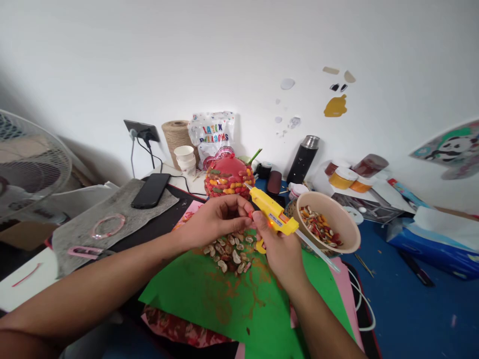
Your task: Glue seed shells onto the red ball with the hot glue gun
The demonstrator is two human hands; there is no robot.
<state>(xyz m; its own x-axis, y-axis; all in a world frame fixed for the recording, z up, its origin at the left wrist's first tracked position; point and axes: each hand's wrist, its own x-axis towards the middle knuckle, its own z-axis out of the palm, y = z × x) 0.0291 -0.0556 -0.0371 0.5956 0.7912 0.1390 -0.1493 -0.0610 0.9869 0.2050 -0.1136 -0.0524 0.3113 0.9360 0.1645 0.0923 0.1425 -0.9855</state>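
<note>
My right hand [282,249] is wrapped round a yellow hot glue gun [273,209], its nozzle pointing up and left and a clear glue stick [318,252] jutting from its back. Beside it, my left hand [222,217] pinches a small red-painted peanut shell [250,214], mostly hidden by the fingertips; my right thumb is close against it. Just behind the hands stands a red balloon [226,167] with rows of red, yellow and green shells round it. Bare peanut shells [228,254] lie in a pile below my hands on green paper [194,284].
To the right, a beige bowl [346,224] holds painted shells. Behind are a black thermos [303,159], twine spool [175,139], paper cups [185,158] and balloon bag [213,137]. A phone [151,190] lies left on grey felt [123,212]; a white cord [368,304] loops at right.
</note>
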